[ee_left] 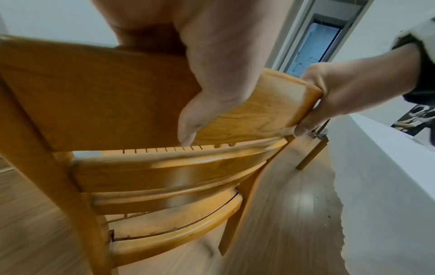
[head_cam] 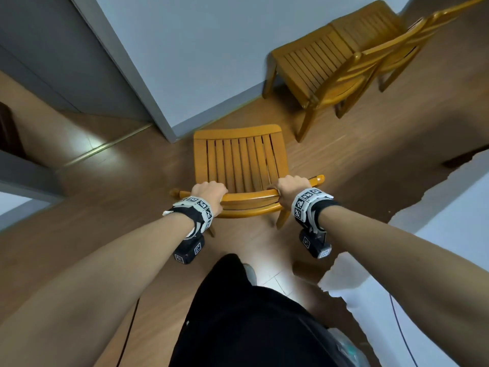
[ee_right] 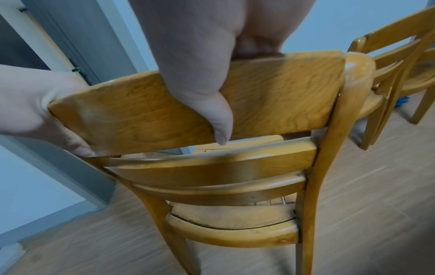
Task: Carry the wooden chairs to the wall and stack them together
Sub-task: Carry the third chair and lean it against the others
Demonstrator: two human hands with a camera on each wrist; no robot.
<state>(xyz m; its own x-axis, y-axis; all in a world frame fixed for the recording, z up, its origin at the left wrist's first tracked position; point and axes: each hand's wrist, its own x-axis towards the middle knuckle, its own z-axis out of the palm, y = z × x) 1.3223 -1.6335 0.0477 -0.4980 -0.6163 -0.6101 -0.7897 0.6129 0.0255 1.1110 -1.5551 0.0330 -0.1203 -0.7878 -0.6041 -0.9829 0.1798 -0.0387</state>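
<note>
A wooden chair (head_cam: 239,160) with a slatted seat stands in front of me, its back toward me. My left hand (head_cam: 209,194) grips the left part of its top back rail (head_cam: 251,196), and my right hand (head_cam: 291,189) grips the right part. In the left wrist view my left hand (ee_left: 212,83) wraps the rail (ee_left: 259,111), thumb on the near face. The right wrist view shows my right hand (ee_right: 200,83) clamped over the same rail (ee_right: 282,96). Two more wooden chairs (head_cam: 317,62) stand side by side against the wall at the upper right. I cannot tell whether the held chair's legs touch the floor.
A grey door frame (head_cam: 148,96) and a pale wall (head_cam: 198,49) lie just beyond the held chair. A white ledge (head_cam: 449,207) runs along my right. Open wood floor (head_cam: 330,154) separates the held chair from the two at the wall. A thin cable (head_cam: 402,335) hangs at lower right.
</note>
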